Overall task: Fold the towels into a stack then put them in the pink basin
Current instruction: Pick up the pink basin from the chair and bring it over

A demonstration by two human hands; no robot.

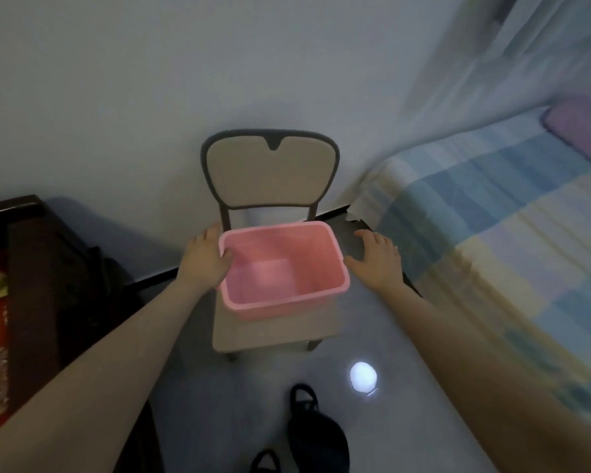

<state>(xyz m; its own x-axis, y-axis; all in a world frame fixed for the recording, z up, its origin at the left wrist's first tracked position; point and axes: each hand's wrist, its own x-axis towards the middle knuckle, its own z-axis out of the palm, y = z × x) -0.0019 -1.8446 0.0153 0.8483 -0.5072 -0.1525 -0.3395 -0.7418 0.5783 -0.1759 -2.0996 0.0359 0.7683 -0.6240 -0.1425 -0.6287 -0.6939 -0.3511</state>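
I judge we're at the start: pink basin [284, 268] is empty, no towels in view, so folding, stacking & loading all remain. Basin sits on the chair [273, 332] seat, tilted a bit, smooth plastic w/ rolled rim. My left hand [203, 259] clamps the basin's left rim, thumb inside. Right hand [377, 259] just beside its right wall, fingers spread, holding nothing.

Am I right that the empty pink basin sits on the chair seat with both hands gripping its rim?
Not quite. The head view shows only the left hand gripping the rim of the pink basin, thumb hooked inside. The right hand is open beside the basin, apart from it. The rest holds: the basin is empty and sits on the chair seat.
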